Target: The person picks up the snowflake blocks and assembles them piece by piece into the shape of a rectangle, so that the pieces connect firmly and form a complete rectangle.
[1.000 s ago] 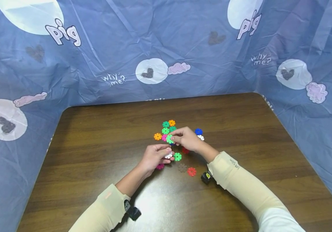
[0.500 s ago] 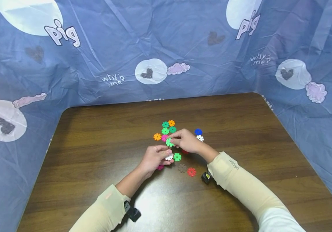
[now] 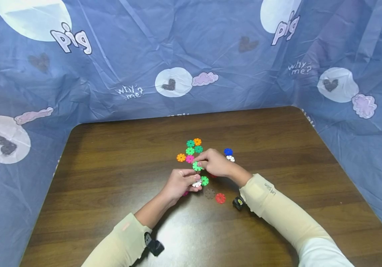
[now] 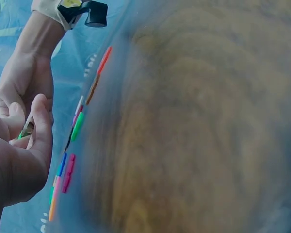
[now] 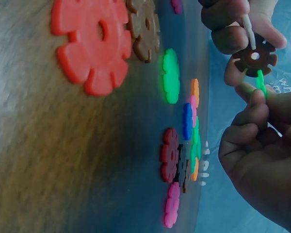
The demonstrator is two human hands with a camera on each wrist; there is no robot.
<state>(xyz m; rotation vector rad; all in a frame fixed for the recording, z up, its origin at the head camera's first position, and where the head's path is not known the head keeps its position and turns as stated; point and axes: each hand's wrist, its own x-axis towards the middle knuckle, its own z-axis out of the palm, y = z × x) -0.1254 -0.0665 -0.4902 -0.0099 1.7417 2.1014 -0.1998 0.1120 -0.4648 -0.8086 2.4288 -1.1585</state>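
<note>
My left hand [image 3: 180, 184] pinches a white slotted plastic disc [image 3: 196, 184] between thumb and fingers. Set edge-on against the white one is a brown slotted disc [image 5: 268, 54], clearest in the right wrist view. With thumb and fingertips my right hand [image 3: 215, 163] pinches a bright green disc [image 3: 196, 166]. Its edge [image 5: 261, 80] meets the brown disc's rim, but how deep it sits in a slot I cannot tell. Both hands are raised above the table, close together. In the left wrist view, fingers hide most of the held pieces.
Several loose discs lie on the wooden table [image 3: 120, 163]: orange [image 3: 180, 157], pink [image 3: 189, 159], teal [image 3: 190, 143], blue [image 3: 228, 151], white [image 3: 230, 158], green [image 3: 205, 181], brown [image 3: 209, 193] and red [image 3: 220, 198]. A blue printed cloth [image 3: 110, 55] stands behind the table.
The green disc in my right hand has come down toward the white disc. My left hand has shifted slightly right and nearer the front, its hold unchanged.
</note>
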